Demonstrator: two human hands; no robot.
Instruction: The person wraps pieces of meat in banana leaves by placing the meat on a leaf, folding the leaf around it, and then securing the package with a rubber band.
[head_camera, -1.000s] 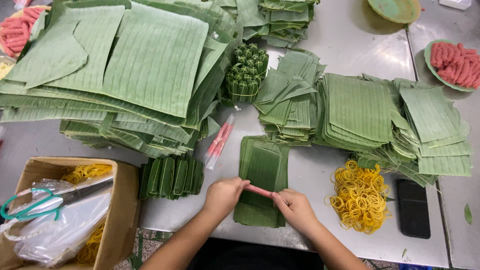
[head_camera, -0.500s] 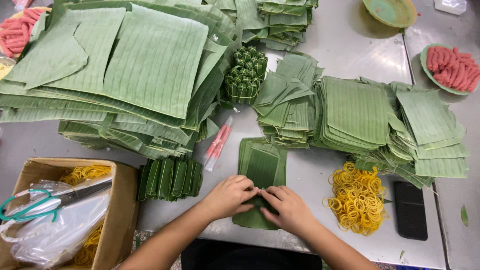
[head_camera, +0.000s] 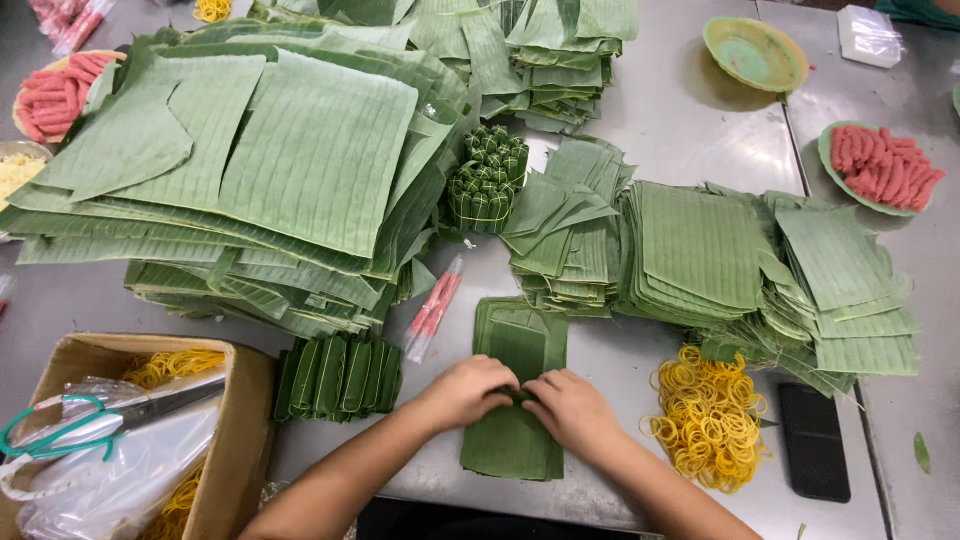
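Both hands, left hand (head_camera: 468, 392) and right hand (head_camera: 572, 410), have now closed in together, pressing down on the banana leaf strip (head_camera: 515, 400) where that pink stick was a second ago, so looks like wrapping's started.

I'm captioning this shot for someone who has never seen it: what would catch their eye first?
The big stack of banana leaves fills the upper left of the metal table. At the lower centre, the left hand and right hand meet on a small pile of cut leaf pieces. A heap of yellow rubber bands lies just to the right.
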